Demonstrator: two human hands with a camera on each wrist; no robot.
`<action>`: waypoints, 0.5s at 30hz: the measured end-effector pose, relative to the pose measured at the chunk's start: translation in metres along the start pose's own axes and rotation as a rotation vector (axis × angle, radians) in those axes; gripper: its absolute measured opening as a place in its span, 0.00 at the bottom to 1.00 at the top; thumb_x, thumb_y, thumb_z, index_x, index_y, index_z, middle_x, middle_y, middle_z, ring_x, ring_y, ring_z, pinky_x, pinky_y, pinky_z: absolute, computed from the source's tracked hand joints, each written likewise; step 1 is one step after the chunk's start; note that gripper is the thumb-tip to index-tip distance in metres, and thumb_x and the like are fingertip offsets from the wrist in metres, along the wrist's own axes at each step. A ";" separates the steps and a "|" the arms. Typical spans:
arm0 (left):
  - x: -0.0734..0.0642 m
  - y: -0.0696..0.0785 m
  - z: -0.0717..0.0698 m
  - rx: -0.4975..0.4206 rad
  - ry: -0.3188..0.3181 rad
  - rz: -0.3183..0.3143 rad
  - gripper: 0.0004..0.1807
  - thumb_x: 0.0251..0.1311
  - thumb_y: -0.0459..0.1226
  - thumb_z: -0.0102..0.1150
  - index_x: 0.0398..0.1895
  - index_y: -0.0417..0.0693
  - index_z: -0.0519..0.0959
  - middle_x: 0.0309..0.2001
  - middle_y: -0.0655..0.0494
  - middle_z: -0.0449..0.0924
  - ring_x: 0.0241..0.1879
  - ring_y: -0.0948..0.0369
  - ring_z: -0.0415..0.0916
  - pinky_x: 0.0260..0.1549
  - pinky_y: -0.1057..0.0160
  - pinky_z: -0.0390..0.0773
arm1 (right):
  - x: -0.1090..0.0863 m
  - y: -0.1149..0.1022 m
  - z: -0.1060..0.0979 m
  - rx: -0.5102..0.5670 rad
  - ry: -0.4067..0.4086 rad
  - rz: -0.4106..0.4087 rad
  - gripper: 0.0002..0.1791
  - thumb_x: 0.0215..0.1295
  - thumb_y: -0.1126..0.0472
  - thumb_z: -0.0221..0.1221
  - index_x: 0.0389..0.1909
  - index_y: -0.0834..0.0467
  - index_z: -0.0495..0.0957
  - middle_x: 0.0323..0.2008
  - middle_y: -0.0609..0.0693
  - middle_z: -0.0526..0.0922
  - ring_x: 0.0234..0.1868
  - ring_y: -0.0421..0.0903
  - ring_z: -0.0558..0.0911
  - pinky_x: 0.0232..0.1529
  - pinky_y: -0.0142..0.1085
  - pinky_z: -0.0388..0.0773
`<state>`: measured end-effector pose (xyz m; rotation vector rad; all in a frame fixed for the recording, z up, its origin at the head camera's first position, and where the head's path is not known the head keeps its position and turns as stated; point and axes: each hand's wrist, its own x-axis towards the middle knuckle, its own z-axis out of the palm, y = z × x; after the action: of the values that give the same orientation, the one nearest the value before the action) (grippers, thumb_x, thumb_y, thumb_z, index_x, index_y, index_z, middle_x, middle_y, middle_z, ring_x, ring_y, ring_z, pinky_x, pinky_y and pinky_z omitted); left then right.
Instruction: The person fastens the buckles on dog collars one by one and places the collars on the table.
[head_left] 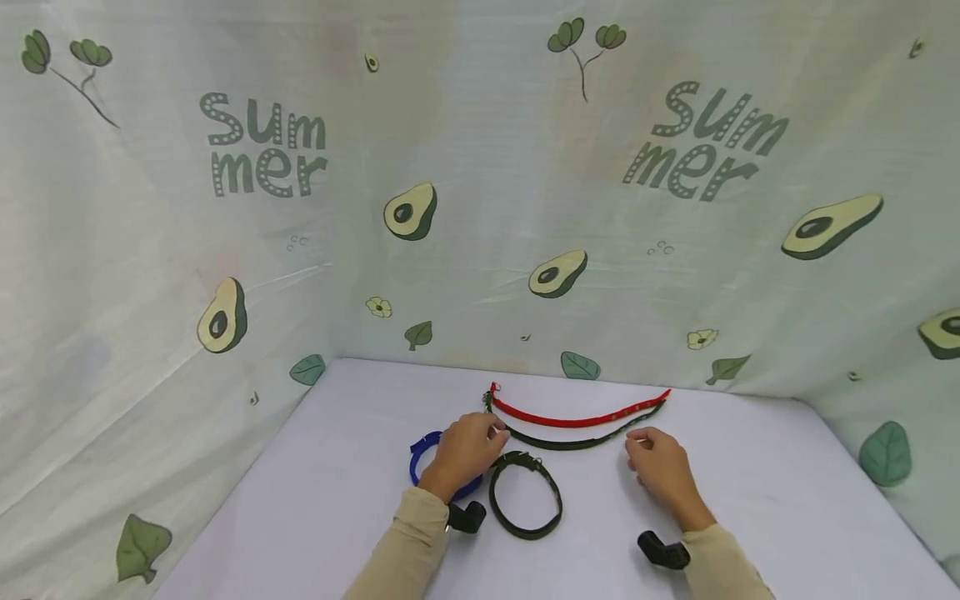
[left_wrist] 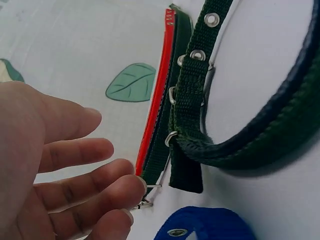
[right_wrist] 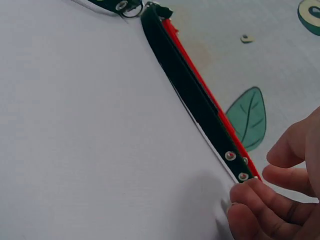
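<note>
A red collar (head_left: 570,422) and a dark green collar (head_left: 562,446) lie unfastened and curved, one alongside the other, towards the back of the table. Over the blue collar (head_left: 414,471) hovers my left hand (head_left: 468,450), covering part of it; its fingers are loosely bent and hold nothing. Just right of that hand lies a second dark green collar (head_left: 527,534), buckled into a loop; its metal eyelets show in the left wrist view. My right hand (head_left: 663,467), fingers relaxed, is near the eyeleted ends of the two straight collars, with nothing in its grasp.
The white table (head_left: 315,500) meets a cloth backdrop (head_left: 480,250) printed with avocados and leaves, at the back and both sides. A black wrist camera (head_left: 468,517) sits on the left wrist, another black camera (head_left: 663,550) on the right.
</note>
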<state>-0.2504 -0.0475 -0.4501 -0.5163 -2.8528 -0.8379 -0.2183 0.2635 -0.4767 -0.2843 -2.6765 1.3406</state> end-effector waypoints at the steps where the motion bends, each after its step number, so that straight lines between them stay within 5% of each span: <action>1: 0.003 0.000 -0.001 -0.001 -0.008 -0.007 0.10 0.66 0.44 0.63 0.42 0.49 0.87 0.30 0.62 0.80 0.25 0.66 0.72 0.23 0.65 0.73 | 0.003 0.001 -0.001 -0.005 0.012 -0.006 0.17 0.70 0.60 0.54 0.52 0.68 0.77 0.32 0.55 0.84 0.25 0.44 0.80 0.25 0.36 0.76; 9: 0.025 0.000 -0.001 0.058 -0.082 -0.056 0.13 0.67 0.46 0.62 0.44 0.49 0.87 0.35 0.61 0.83 0.32 0.63 0.76 0.34 0.58 0.77 | 0.021 0.011 -0.002 -0.071 0.081 -0.020 0.22 0.69 0.59 0.54 0.58 0.70 0.75 0.43 0.66 0.84 0.39 0.55 0.84 0.39 0.44 0.77; 15: 0.033 -0.001 0.003 0.062 -0.128 -0.072 0.14 0.68 0.47 0.60 0.47 0.49 0.86 0.40 0.58 0.85 0.39 0.58 0.80 0.40 0.54 0.79 | 0.031 0.016 -0.002 -0.047 0.074 0.016 0.24 0.70 0.57 0.55 0.61 0.67 0.75 0.47 0.68 0.82 0.33 0.50 0.84 0.32 0.39 0.78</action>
<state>-0.2820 -0.0369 -0.4458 -0.4791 -3.0202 -0.7498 -0.2461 0.2813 -0.4876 -0.3541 -2.6523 1.2474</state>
